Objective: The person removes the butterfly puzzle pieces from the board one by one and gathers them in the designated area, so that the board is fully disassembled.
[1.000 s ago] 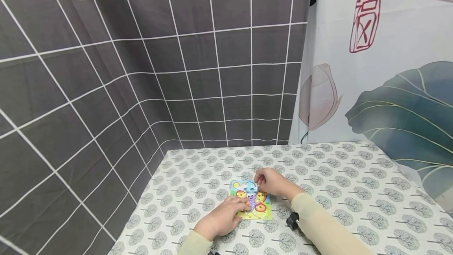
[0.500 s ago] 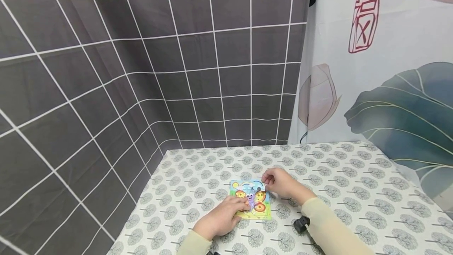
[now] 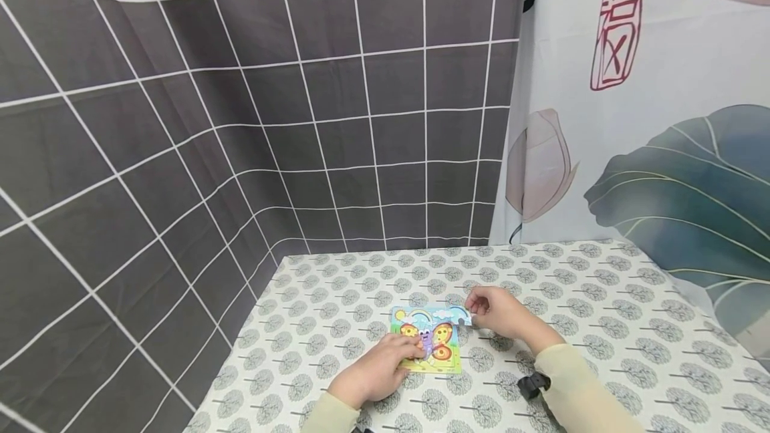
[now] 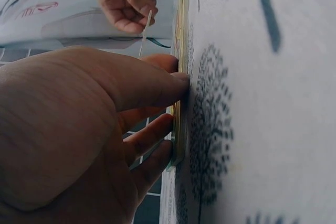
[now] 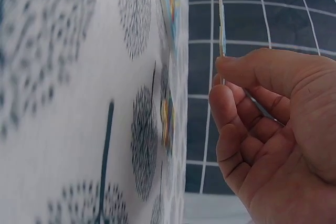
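A square picture puzzle [image 3: 446,365] with a purple and orange butterfly lies flat on the table. My left hand [image 3: 380,367] rests on its left side; in the left wrist view its fingers [image 4: 152,132] press on the picture and the thumb tip is right at the puzzle's edge. My right hand [image 3: 500,313] pinches a thin light-blue puzzle piece [image 3: 462,316] between thumb and index finger. This piece overlaps the puzzle's top right corner in the head view. Both wrist views show it edge-on, raised off the table [image 5: 222,32].
The table [image 3: 337,299] wears a white cloth printed with grey trees. In the right wrist view a small colourful flat thing [image 5: 167,121] lies on the cloth. A dark checked curtain [image 3: 361,152] and a white floral curtain [image 3: 565,59] hang behind the table.
My right hand has moved to the right, carrying the puzzle piece from over the butterfly to the puzzle's top right corner. The left hand has stayed in place.
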The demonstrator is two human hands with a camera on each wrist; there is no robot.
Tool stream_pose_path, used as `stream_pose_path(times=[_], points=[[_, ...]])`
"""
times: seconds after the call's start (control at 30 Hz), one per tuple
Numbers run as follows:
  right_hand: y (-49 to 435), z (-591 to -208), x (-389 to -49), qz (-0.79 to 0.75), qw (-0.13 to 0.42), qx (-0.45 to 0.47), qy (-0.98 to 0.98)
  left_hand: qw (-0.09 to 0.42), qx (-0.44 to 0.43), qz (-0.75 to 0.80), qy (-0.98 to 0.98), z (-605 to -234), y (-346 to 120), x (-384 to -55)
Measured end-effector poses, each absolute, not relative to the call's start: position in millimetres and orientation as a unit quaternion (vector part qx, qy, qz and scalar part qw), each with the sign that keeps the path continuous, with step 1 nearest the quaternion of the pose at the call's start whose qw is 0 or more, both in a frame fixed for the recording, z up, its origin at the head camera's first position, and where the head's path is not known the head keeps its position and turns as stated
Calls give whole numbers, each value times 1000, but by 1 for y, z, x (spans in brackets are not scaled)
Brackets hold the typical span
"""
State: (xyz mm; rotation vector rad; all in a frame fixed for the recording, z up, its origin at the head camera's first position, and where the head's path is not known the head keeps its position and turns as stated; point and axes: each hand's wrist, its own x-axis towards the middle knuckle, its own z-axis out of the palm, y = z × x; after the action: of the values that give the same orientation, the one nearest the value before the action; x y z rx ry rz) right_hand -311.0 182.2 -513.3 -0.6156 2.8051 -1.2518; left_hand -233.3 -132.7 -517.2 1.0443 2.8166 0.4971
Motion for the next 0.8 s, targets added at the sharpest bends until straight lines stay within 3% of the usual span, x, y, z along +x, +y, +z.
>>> stream_pose_path(times=[0.8], points=[[250, -514, -312, -388, 17, -120, 913, 48, 343, 188, 919, -522, -134, -236]])
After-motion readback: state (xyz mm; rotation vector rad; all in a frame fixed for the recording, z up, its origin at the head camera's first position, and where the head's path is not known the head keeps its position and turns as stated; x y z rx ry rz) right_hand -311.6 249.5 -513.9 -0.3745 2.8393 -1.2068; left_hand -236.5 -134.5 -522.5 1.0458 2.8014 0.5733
